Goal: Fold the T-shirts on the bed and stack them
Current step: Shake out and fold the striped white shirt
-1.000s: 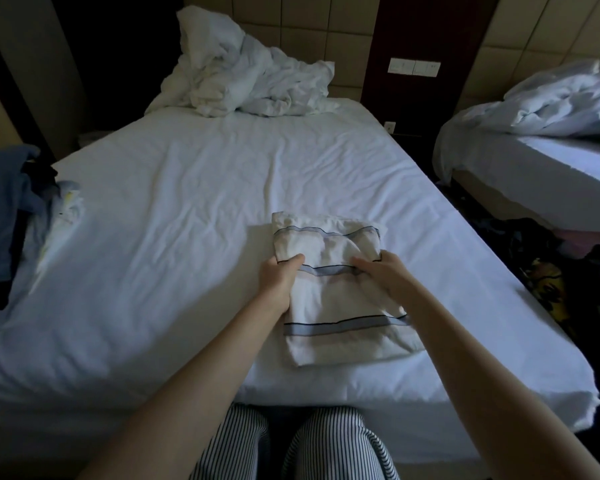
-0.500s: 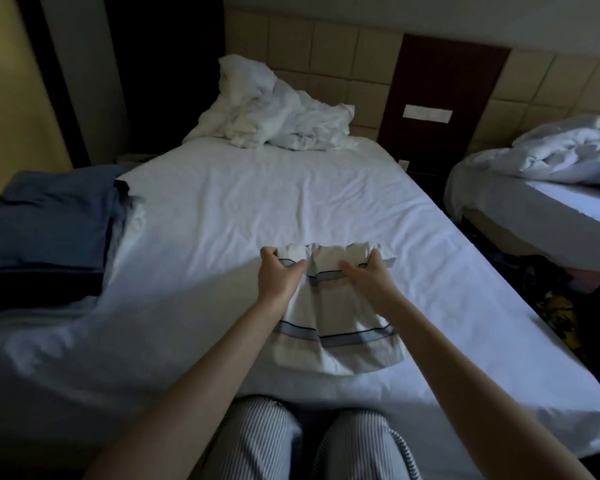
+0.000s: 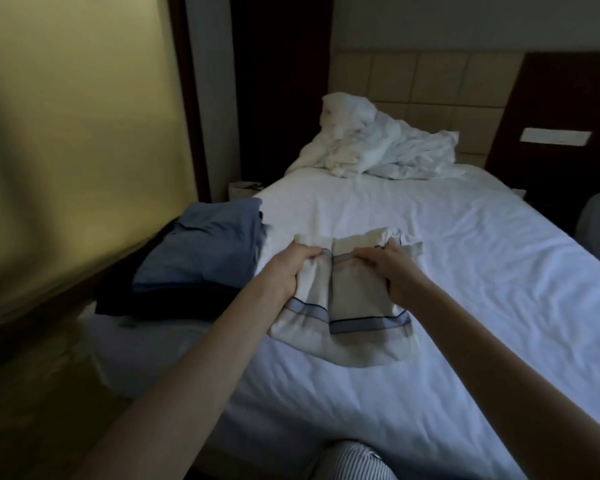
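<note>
Folded white T-shirt, long axis running toward the person, is held over the bed by left hand and right hand, each gripping its far end; the blue-topped stack lies leftward, nearer the left hand.

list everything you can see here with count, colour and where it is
T-shirt: one, white with blue stripes, folded, held over the near part of the bed
folded clothes stack: one, blue on top and dark beneath, left edge of the bed
bed: one, white sheet, centre
duvet: one, white, crumpled at the head of the bed
headboard: one, tan padded panels, behind the duvet
switch plate: one, pale, on the dark panel right of the headboard
striped trousers: one pair, light with dark stripes, bottom edge
left hand: one, grips the T-shirt's left side
right hand: one, grips its right side
</note>
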`<state>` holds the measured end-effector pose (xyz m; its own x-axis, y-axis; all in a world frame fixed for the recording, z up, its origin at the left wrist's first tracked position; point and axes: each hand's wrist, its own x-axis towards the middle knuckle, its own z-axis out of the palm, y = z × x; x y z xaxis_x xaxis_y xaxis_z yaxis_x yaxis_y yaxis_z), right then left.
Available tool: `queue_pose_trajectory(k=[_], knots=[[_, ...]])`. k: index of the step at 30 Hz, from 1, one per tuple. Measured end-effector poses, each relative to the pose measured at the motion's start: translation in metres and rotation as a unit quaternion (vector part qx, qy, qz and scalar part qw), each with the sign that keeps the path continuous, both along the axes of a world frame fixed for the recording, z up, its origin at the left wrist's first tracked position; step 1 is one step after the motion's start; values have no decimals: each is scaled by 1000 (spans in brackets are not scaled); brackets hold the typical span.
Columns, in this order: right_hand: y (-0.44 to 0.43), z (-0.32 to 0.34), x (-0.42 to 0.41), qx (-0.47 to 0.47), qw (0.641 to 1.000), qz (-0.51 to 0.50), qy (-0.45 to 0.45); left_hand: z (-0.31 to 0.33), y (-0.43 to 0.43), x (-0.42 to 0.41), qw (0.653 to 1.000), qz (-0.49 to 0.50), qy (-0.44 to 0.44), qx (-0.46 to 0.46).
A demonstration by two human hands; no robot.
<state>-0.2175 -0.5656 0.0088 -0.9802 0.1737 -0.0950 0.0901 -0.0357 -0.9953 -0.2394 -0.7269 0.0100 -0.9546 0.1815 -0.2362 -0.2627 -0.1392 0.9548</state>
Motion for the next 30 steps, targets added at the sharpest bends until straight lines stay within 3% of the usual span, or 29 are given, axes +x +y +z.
queue_pose_trajectory(k=[8, 11, 14, 16, 18, 21, 24, 26, 28, 30], knots=[[-85, 68, -74, -49, 985, 140, 83, 80, -113, -55, 981, 132, 144, -4], [-126, 73, -100, -77, 979, 176, 66, 94, -173, -71, 961, 192, 194, -52], [-156, 39, -101, -34, 981, 188, -25, 66, -221, -72, 977, 163, 70, -120], [-168, 5, -92, 33, 977, 203, -52, 35, -234, -64, 967, 126, -5, -220], [-172, -20, -85, 69, 981, 182, -20, 10, -238, -56, 947, 124, 12, -297], [-171, -28, -80, 101, 980, 168, 19, -4, -236, -49, 946, 122, 108, -280], [-168, -21, -72, 79, 985, 154, 23, 0, -239, -54, 919, 172, 178, -306], [-168, -21, -64, 67, 984, 161, 16, 1, -246, -63, 906, 179, 172, -344], [-169, -24, -51, 129, 971, 200, -7, -3, -252, -73, 891, 121, 115, -422], [-172, -29, -44, 204, 957, 204, -38, -8, -253, -78, 851, 60, 70, -517]])
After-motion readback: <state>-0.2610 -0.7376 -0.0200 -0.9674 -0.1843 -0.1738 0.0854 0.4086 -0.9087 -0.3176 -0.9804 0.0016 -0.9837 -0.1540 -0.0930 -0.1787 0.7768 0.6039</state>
